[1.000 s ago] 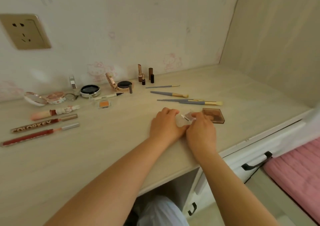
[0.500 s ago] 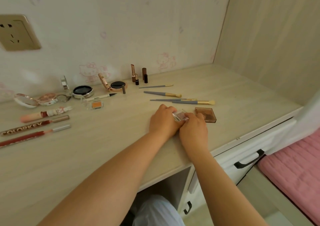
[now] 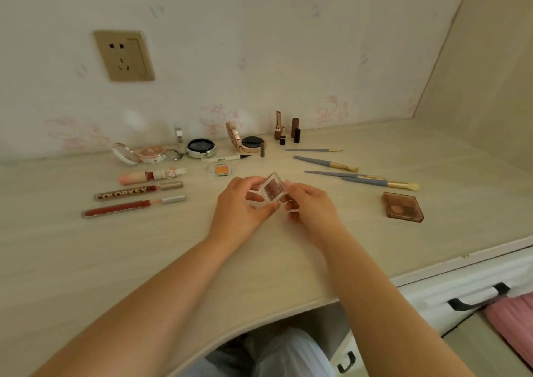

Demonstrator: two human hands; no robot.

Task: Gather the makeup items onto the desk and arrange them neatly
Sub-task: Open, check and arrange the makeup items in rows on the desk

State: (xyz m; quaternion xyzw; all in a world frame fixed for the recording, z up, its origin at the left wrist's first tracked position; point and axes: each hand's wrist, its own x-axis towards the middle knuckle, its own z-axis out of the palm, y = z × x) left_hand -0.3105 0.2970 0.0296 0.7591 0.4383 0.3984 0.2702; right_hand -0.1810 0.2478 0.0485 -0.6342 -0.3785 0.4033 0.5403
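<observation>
My left hand (image 3: pixel 240 203) and my right hand (image 3: pixel 310 203) together hold a small clear eyeshadow case (image 3: pixel 272 191) with a reddish-brown pan, lifted just above the desk (image 3: pixel 144 261) and tilted toward me. A brown eyeshadow palette (image 3: pixel 402 207) lies to the right. Several grey-handled brushes (image 3: pixel 360 179) fan out behind it. Lip gloss tubes (image 3: pixel 135 200) lie in a row at the left. An orange single eyeshadow (image 3: pixel 221 170), an eyeliner pen (image 3: pixel 230 158), open compacts (image 3: pixel 201 148) and lipsticks (image 3: pixel 284 131) stand along the wall.
A wall socket (image 3: pixel 124 56) sits above the desk at the left. A wooden side panel (image 3: pixel 490 73) closes the right. White drawers with black handles (image 3: pixel 476 298) and a pink cushion (image 3: pixel 513 319) lie below the desk's right edge.
Both hands have lifted the small clear case off the desk, moved it left away from the brown palette and tilted it so its pan faces me. The camera view shifted right.
</observation>
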